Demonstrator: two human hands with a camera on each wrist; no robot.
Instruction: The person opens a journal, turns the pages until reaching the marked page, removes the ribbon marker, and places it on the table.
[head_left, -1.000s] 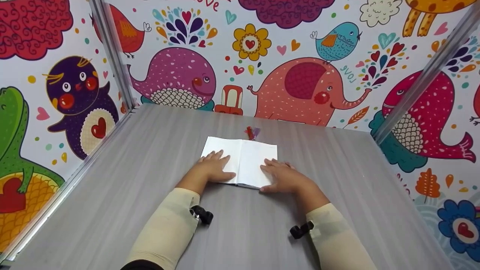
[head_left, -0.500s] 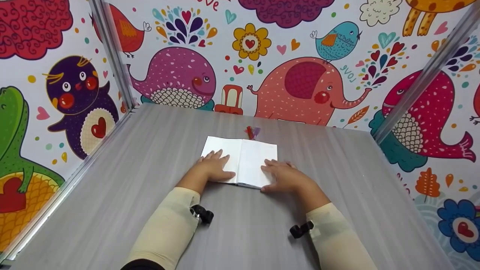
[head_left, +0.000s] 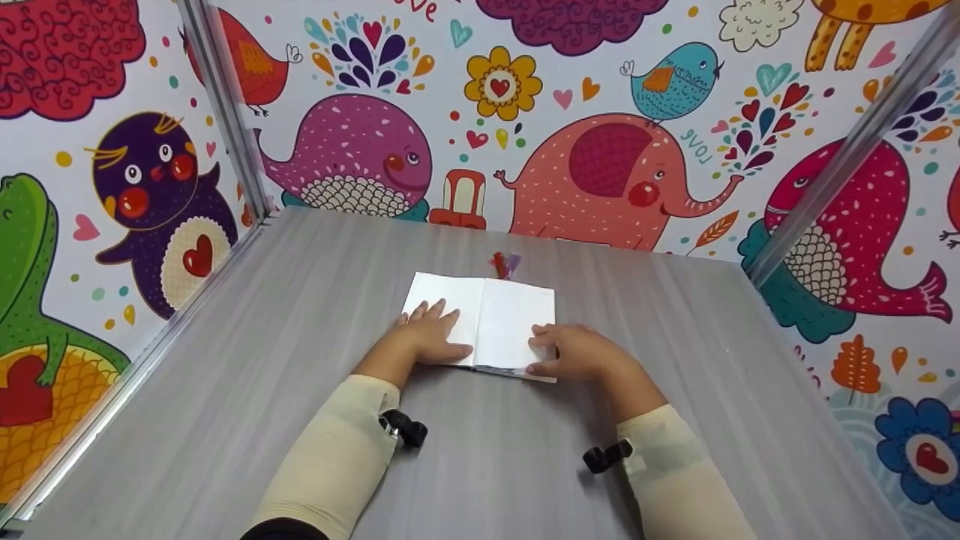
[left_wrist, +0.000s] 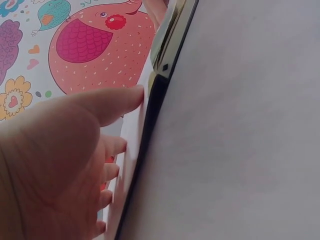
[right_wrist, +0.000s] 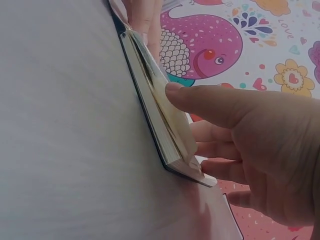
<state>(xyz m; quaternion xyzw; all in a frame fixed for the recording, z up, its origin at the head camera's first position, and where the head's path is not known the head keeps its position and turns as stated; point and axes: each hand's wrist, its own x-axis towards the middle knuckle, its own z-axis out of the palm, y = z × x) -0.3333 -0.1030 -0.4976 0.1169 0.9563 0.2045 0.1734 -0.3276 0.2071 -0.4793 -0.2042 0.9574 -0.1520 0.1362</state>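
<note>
One book [head_left: 516, 315], two hands [head_left: 429, 337] [head_left: 581, 351], two cream sleeves [head_left: 330, 450] [head_left: 682, 472], two black wrist devices [head_left: 406, 429] [head_left: 606, 456], one table [head_left: 495, 465].

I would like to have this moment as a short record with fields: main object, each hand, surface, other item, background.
Main object: open book, white pages showing
Left hand: spread on the left page
Right hand: at the right page's near outer corner; grip unclear
Surface: grey table
Other item: red and purple tassel-like thing at the book's far edge; attachment unclear
Background: wall printed with cartoon animals
</note>
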